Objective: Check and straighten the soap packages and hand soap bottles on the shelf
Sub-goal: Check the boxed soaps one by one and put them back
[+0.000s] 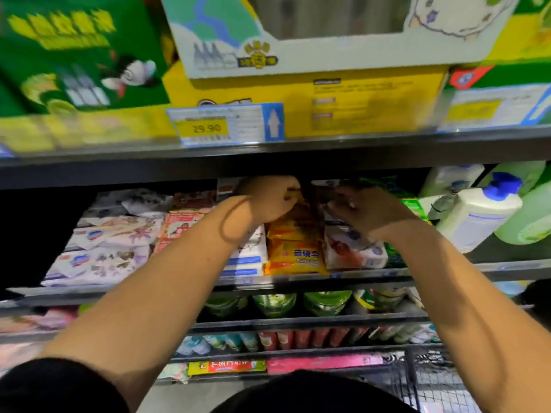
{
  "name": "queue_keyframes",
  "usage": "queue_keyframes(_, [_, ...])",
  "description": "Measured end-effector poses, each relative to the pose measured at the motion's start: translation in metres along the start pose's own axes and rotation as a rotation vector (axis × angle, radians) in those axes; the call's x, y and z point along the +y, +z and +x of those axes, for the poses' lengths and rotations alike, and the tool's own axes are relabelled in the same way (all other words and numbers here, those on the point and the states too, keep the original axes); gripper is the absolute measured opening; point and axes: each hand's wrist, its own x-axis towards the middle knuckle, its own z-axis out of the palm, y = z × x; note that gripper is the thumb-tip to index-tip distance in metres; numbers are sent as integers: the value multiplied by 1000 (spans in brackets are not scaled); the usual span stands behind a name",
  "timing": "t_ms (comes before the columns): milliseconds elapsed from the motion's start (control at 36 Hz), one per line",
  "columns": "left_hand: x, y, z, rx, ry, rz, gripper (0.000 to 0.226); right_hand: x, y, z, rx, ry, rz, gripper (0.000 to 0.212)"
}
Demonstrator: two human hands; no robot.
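Through the head camera I saw both arms reaching into the middle shelf (507,271), where the soap packages lay in rows running from the front edge to the back. The left grip (268,199) was deep in the shelf, near its back edge, with the fingers curled round the top of the orange soap packages (293,254), whose row sat about midway along the shelf and reached the front edge. The right grip (369,211) hung just beside it, over the white and red soap packages (354,251), with fingers bent down toward them; the blur kept me from telling whether it held one or only touched it. Left of the orange row lay white and blue packages (247,259), partly hidden by the left forearm, and further toward the left end were flowered white packages (101,257). Green packages (393,254) showed behind the right wrist. At the right end of the shelf stood the hand soap bottles: a white bottle with a blue cap (477,219), tilted, and a pale green bottle (527,216) touching it. On the edge of the shelf above hung a price tag (208,126) reading 29.90, in front of a yellow box (328,102).
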Motion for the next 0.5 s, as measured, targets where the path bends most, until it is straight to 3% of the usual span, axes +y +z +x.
queue_keyframes(83, [-42,-13,-38,115,-149,2,39,-47,0,18,32,-35,51,53])
queue_keyframes(167, [-95,-22,-84,179,-311,20,54,-104,7,32,68,-147,68,49])
queue_keyframes(333, [-193,-25,-172,135,-524,116,57,-211,32,67,-37,-302,19,54])
queue_keyframes(417, [-236,-20,-212,193,-558,60,51,-260,45,83,-70,-346,-56,57])
queue_keyframes(500, [-273,-11,-246,145,-632,8,52,-302,61,104,-122,-387,-62,45])
